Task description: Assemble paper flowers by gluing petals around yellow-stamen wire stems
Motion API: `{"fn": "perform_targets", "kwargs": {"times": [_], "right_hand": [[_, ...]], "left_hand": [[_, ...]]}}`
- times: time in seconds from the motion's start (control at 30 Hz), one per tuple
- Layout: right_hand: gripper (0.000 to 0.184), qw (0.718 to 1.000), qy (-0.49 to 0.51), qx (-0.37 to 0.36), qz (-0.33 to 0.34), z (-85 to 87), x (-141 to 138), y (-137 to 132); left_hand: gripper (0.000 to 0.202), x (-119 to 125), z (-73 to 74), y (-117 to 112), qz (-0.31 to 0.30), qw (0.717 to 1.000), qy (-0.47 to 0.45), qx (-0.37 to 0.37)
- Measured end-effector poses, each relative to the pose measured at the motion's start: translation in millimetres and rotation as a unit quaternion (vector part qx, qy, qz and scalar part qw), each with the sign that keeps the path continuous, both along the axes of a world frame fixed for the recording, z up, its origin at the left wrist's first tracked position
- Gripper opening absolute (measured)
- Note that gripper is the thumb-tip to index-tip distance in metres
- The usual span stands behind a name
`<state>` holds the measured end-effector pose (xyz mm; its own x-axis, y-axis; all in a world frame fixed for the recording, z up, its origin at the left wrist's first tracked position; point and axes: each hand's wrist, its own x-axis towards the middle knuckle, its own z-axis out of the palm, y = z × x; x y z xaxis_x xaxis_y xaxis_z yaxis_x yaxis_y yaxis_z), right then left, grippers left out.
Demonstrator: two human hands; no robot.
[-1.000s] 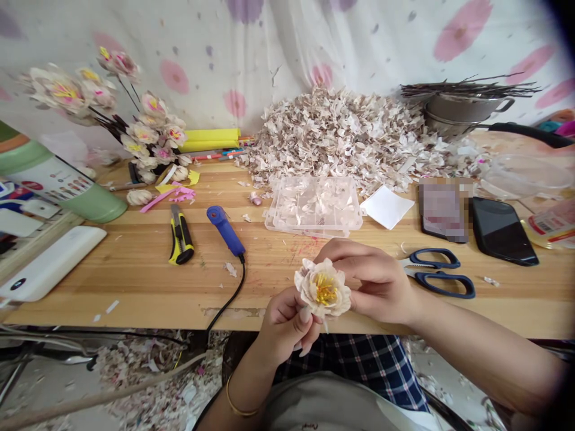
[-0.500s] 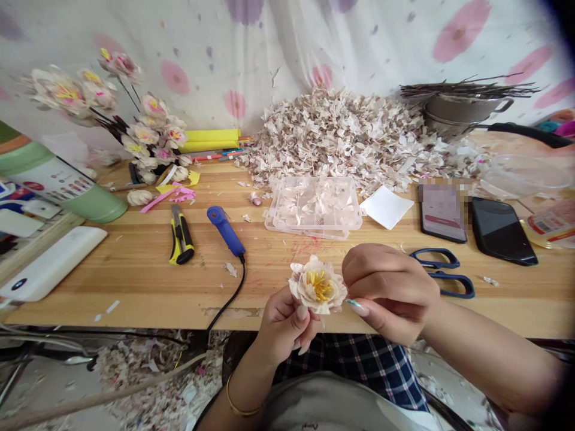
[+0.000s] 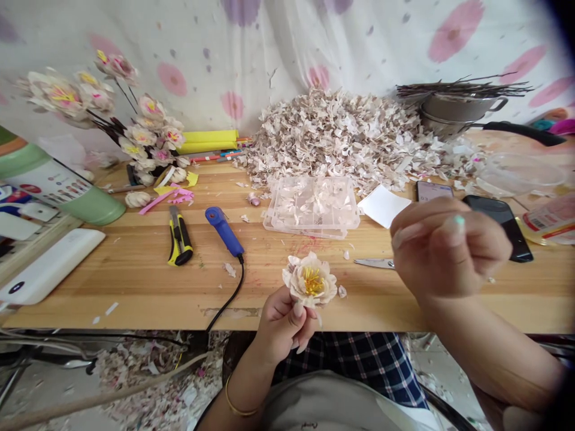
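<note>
Above the front edge of the counter [image 3: 135, 287] at lower center, the left hand [image 3: 283, 323] grasps a handmade cream flower [image 3: 309, 282] with yellow stamens, while the right hand [image 3: 449, 248], curled shut, hangs raised just beside the scissor blades [image 3: 372, 263].

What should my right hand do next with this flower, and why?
Probably pick up the small loose petal on the tabletop beside the handmade flower: the left hand is holding the flower steady, the right hand is raised clear of it, and that petal lies closest.
</note>
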<state>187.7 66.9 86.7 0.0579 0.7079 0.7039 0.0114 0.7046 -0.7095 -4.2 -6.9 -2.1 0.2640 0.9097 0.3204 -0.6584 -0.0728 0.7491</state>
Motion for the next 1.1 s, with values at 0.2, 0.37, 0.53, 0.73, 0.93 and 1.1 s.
{"fn": "perform_targets", "kwargs": {"times": [0.2, 0.37, 0.53, 0.73, 0.93, 1.1], "right_hand": [[0.021, 0.981, 0.137, 0.063, -0.124, 10.6, 4.2, 17.5], [0.019, 0.982, 0.164, -0.013, -0.096, 15.0, 11.6, 25.9], [0.013, 0.984, 0.149, -0.069, -0.065, 11.3, 19.4, 37.4], [0.007, 0.976, 0.17, -0.117, -0.071, 7.7, 17.1, 44.3], [0.025, 0.976, 0.174, -0.131, -0.02, 6.0, 8.6, 37.7], [0.045, 0.978, 0.146, -0.133, 0.065, 3.0, 5.9, 35.5]], "left_hand": [[0.024, -0.7, 1.9, 0.1, 0.007, 1.0, 0.005, -0.004], [0.024, -0.2, 1.7, 0.0, 0.005, 1.0, 0.003, -0.001], [0.025, -1.4, 2.2, -0.6, -0.003, 1.0, 0.003, -0.007], [0.024, -2.7, 0.8, -0.9, -0.028, 0.999, -0.005, -0.015], [0.025, -3.1, -2.6, 0.1, -0.069, 0.997, -0.021, -0.016], [0.025, -4.4, -6.5, -1.0, -0.116, 0.993, -0.022, -0.022]]}}
